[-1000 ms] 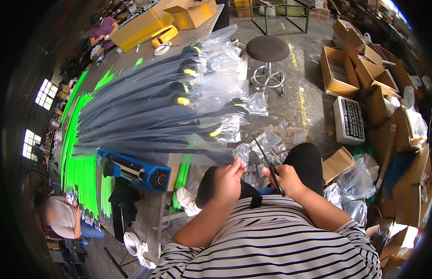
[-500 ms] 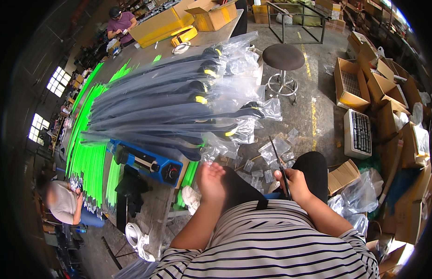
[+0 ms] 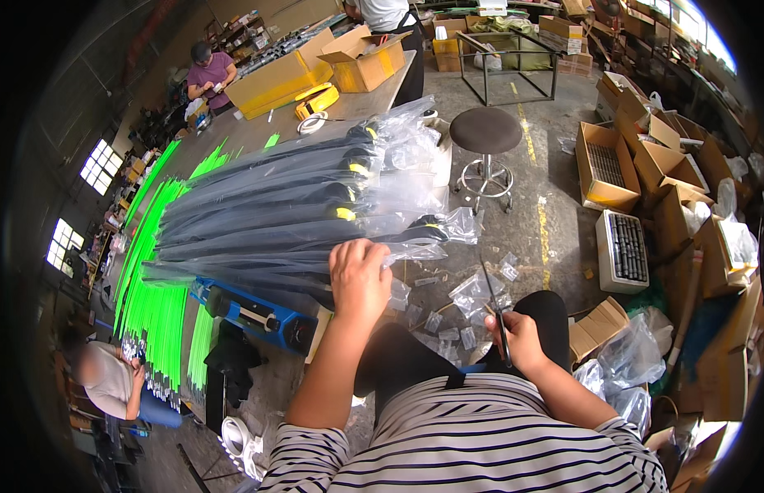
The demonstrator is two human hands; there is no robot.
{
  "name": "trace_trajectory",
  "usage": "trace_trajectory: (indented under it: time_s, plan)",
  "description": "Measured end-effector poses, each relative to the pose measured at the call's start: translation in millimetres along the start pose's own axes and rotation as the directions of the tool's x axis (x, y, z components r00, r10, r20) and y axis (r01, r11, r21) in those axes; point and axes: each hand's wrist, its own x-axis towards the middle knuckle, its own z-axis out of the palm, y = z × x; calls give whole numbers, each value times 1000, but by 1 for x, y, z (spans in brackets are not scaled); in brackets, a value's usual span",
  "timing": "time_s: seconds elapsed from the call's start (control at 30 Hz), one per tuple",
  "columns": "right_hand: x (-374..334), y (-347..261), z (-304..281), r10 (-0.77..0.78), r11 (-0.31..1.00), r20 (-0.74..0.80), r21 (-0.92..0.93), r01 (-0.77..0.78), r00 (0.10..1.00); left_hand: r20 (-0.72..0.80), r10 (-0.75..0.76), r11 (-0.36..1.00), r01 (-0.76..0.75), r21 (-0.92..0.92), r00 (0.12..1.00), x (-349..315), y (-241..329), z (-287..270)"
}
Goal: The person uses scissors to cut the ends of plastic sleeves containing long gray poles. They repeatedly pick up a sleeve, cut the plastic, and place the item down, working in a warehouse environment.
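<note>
Clear plastic bags with long dark, yellow-marked items inside (image 3: pixel 267 209) lie side by side on the table, their loose ends toward the right. My left hand (image 3: pixel 359 279) is at the near bags, its fingers bent down and closed on the clear plastic end of one bag (image 3: pixel 415 251). Part of that bag is hidden under the hand. Over my lap, my right hand (image 3: pixel 521 338) is closed round a long thin black tool (image 3: pixel 493 287) that points up and away; its exact kind is not clear.
A blue machine with a knob (image 3: pixel 263 316) stands left of my left forearm, beside bright green rods (image 3: pixel 156 304). A round stool (image 3: pixel 485 131) stands beyond the bags. Plastic scraps (image 3: pixel 472 292) litter the floor; cartons (image 3: pixel 608 164) line the right. Other people are farther off.
My left hand has moved forward from above my lap onto the near bags and closed on the plastic. The right hand still holds the black tool. The view has shifted slightly.
</note>
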Motion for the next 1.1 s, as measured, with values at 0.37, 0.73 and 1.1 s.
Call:
trace_trajectory:
  time_s: [0.37,0.73,1.1]
  plan:
    - [113,-85,14,-169,902,-99,386,194,981,-53,-784,391,426,-816,618,-99,2,22]
    - [143,-119,60,-356,865,59,397,305,933,392,-901,-323,320,-891,183,-72,-7,4]
    - [125,-106,90,-374,927,247,85,364,894,438,-809,-411,156,-898,392,-75,-1,8]
